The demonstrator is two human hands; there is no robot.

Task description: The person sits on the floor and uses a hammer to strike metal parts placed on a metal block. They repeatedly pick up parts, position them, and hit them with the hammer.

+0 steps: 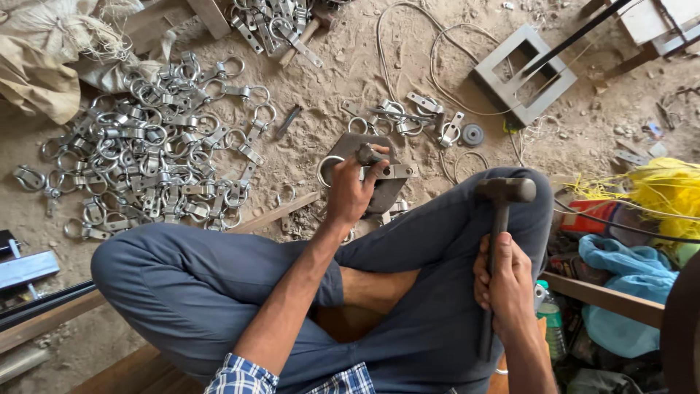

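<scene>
On the sandy floor, head view: a person sits cross-legged in blue-grey trousers, both hands at work over a small metal block.
Left hand (pixel 352 191): closed around a short dark punch (pixel 367 155), thumb and fingers wrapped round its shaft; the punch stands roughly upright with its blunt top showing above the fist.
Workpiece (pixel 390 172): a flat silver strap with a hole near its end, joined to a wire ring (pixel 323 169) that sticks out to the left; it lies across the block just beside the punch tip, under the left hand's fingers.
Metal block (pixel 348 146): a dull grey, worn plate on the ground in front of the knees, partly hidden by the hand.
Right hand (pixel 503 281): gripping the dark handle of a hammer (pixel 504 191) low down, fist shut; the hammer is held upright over the right knee, its blocky dark head at the top, well apart from the punch.
Heap of clamps (pixel 149 149): many shiny ring-and-strap pieces of the same kind as the workpiece, piled to the left on the sand.
Smaller group (pixel 412 117): a few more straps and rings just beyond the block, with a small round disc (pixel 473 134) beside them.
Square frame (pixel 523 73): a grey hollow metal frame farther back on the right, thin white wire looping near it.
Right edge: yellow fibre bundle (pixel 667 190), a blue cloth (pixel 631 273) and a plastic bottle (pixel 550 321) near the right hand.
</scene>
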